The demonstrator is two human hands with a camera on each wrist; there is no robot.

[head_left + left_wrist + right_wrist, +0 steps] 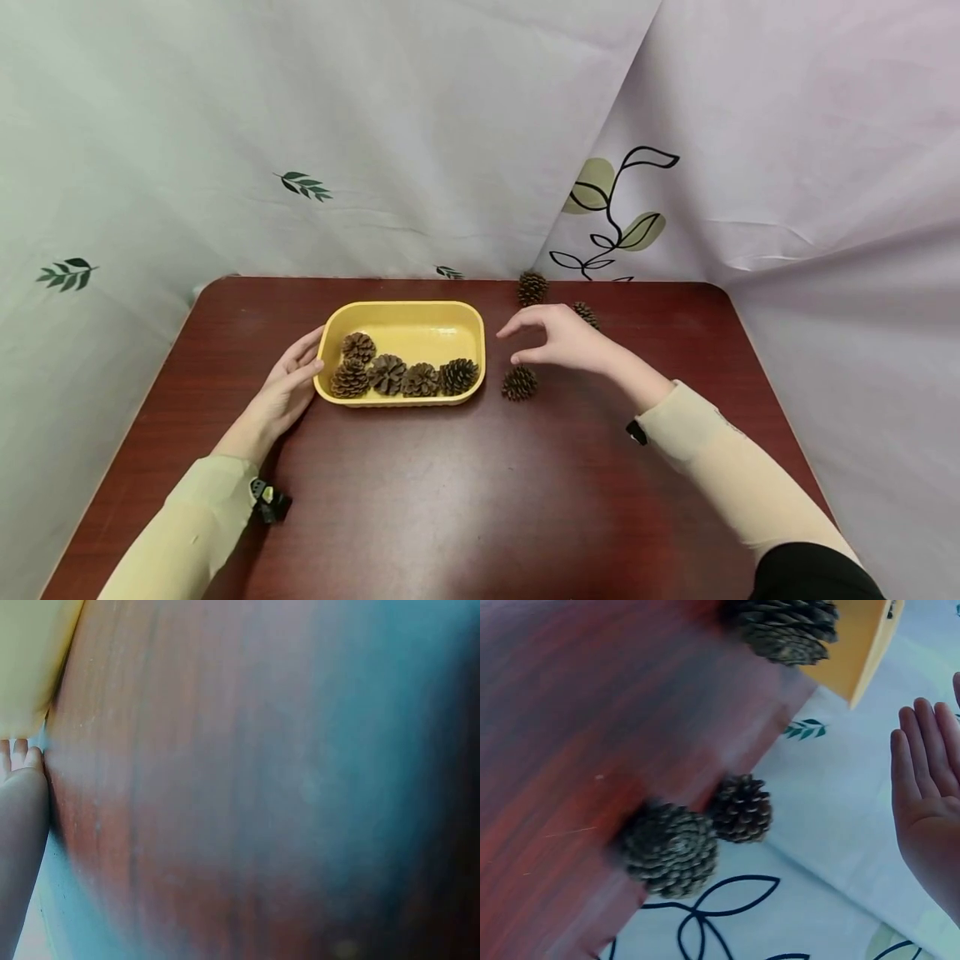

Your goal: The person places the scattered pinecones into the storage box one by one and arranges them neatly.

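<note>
A yellow plastic basin (pixel 408 312) stands on the table, with several brown pine cones (pixel 387 375) along its near side and left end. My left hand (pixel 283 385) grips the basin's left end, thumb at the rim and fingers along the outer wall; the left wrist view catches only fingertips (pixel 21 754) by the yellow wall. To the right of the basin, my right hand (pixel 558 337) hovers empty, thumb and fingers spread apart. Just below it lies one pine cone (pixel 519 383). Another pine cone (pixel 532 287) sits behind the hand, and a third pine cone (pixel 585 314) is partly hidden by it.
The dark red wooden table (pixel 450 492) ends at the back against a pale hanging cloth (pixel 420 150) printed with leaves. A black wrist device (pixel 270 502) is strapped at the left sleeve, and another black device (pixel 636 432) shows at the right cuff.
</note>
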